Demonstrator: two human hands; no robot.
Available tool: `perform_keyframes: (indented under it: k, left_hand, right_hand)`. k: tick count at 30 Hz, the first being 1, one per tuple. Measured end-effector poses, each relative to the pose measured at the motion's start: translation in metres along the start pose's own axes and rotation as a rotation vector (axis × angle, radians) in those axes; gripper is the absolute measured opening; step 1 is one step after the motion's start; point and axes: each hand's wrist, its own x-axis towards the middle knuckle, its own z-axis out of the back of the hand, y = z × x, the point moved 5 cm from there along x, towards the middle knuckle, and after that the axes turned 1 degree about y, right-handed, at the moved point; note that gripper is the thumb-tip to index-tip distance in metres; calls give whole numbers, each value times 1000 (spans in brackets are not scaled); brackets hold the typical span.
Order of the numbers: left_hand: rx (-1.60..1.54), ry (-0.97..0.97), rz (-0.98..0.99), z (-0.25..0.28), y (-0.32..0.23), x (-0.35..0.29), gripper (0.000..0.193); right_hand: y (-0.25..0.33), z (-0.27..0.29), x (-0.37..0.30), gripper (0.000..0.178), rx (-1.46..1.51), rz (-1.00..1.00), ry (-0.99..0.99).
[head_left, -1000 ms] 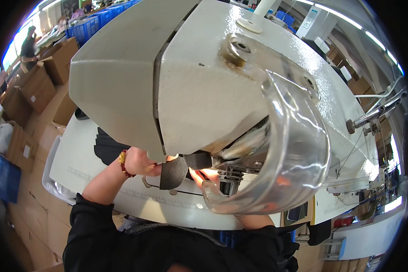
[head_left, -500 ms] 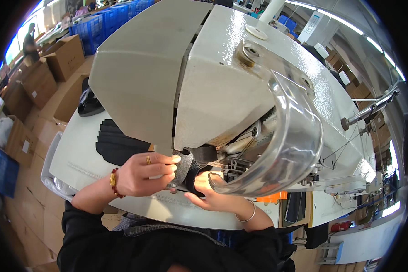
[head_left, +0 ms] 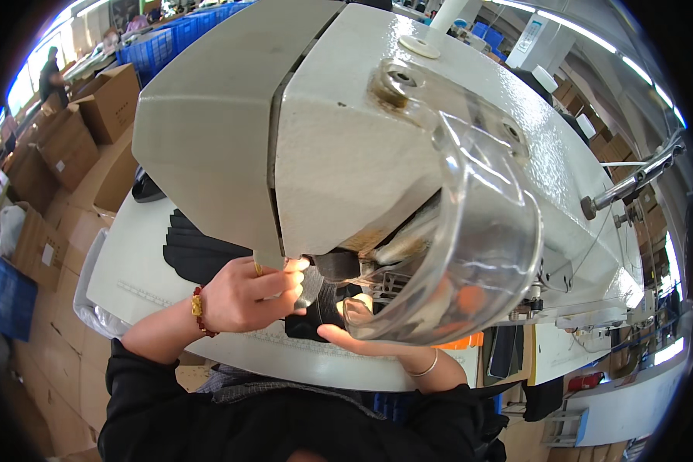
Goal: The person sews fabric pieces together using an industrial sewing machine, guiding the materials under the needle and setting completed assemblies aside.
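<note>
My left hand (head_left: 256, 296) is closed, its fingers pinching the edge of a dark grey, shiny-faced fabric piece (head_left: 309, 291) below the sewing machine's head (head_left: 208, 131). My right hand (head_left: 354, 327) lies just right of it, partly seen through the clear curved guard (head_left: 470, 254). Its thumb and fingers hold the black part of the same fabric piece (head_left: 304, 326) from the right. The needle area is hidden by the machine head and guard. Left of my left hand, a fanned stack of black fabric pieces (head_left: 196, 245) lies on the white table.
The white table (head_left: 142, 285) has a ruler scale along its front. An orange item (head_left: 462, 340) and dark flat pieces (head_left: 505, 353) lie at the right. Cardboard boxes (head_left: 106, 100) and blue crates (head_left: 148, 58) stand at the far left. A metal thread arm (head_left: 631, 185) juts out at the right.
The fabric piece has turned and shifted under the machine head, with both hands still on it. My right fingers are now more behind the guard. The whole view has shifted slightly.
</note>
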Motion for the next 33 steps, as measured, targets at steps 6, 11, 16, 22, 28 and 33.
perform_keyframes:
  k: [6,11,16,22,28,33]
  left_hand:
    - [83,-2,47,0,5,8,29]
    - [27,-9,74,-10,15,4,31]
    - [56,29,197,-21,19,0,34]
    - [48,-74,254,-21,21,0,37]
    - [164,-43,279,-26,12,-4,33]
    - [105,-47,219,-20,20,-8,34]
  right_hand:
    - [7,10,-3,53,164,-215,67]
    - [12,14,5,51,193,-89,27]
    - [4,24,-1,48,168,101,-73]
    - [1,46,-20,46,3,286,-235]
    - [-2,61,-34,45,-155,387,-379]
    - [-12,66,-35,44,-301,465,-490]
